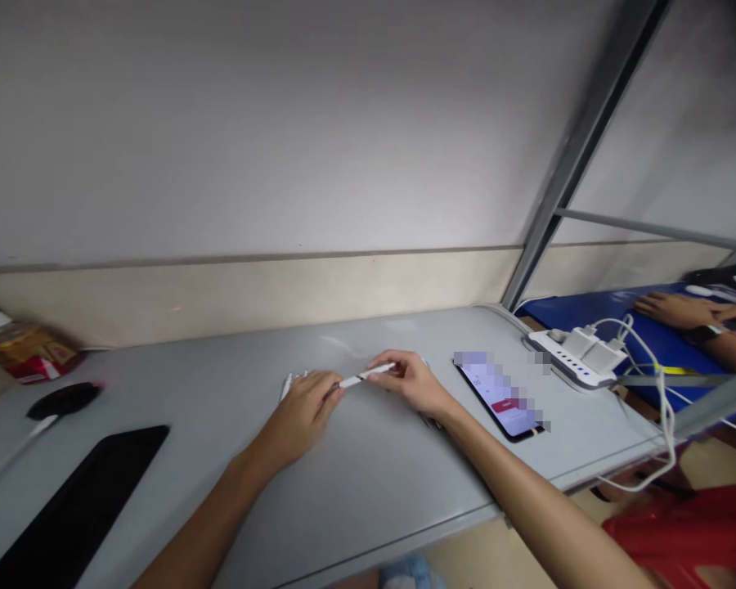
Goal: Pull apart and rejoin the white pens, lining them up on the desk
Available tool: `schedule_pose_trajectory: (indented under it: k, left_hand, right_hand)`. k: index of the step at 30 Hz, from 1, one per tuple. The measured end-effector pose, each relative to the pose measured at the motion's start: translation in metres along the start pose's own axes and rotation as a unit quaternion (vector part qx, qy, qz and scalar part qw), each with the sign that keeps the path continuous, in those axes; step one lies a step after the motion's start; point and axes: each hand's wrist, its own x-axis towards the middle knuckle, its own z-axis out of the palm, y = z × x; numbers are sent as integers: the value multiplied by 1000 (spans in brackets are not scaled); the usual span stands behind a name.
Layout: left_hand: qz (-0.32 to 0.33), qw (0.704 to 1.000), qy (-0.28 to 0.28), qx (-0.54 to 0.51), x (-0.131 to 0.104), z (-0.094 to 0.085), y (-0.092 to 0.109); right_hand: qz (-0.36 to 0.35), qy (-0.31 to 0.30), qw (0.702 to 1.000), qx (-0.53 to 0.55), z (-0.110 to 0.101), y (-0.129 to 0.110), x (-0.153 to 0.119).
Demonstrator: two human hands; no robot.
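Note:
A slim white pen (368,375) with a dark band near its middle is held almost level above the grey desk (343,507). My left hand (310,409) is closed round its left end. Thumb and fingers of my right hand (410,383) pinch the right end. Behind my left hand, white pen-like pieces (287,386) lie on the desk, partly hidden by it. More small thin items (428,420) show beneath my right wrist, mostly covered and too small to name.
A lit phone (496,393) and a white power strip (573,360) with cables are on the right. At left are a black tablet-like slab (86,507), a black round object (65,401) and a jar (24,348). Another person's hands (680,311) rest on a blue table (607,315).

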Motion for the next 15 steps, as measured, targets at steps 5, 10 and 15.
schedule_pose_trajectory:
  k: [5, 10, 15]
  left_hand:
    - [-11, 999, 30, 20, 0, -4, -1]
    - [-109, 979, 82, 153, 0, -7, -19]
    - [-184, 958, 62, 213, -1, -11, -25]
  right_hand:
    - [66, 57, 927, 364, -7, -1, 6]
    - [77, 71, 882, 459, -23, 4, 7]
    - [62, 50, 881, 466, -26, 7, 7]
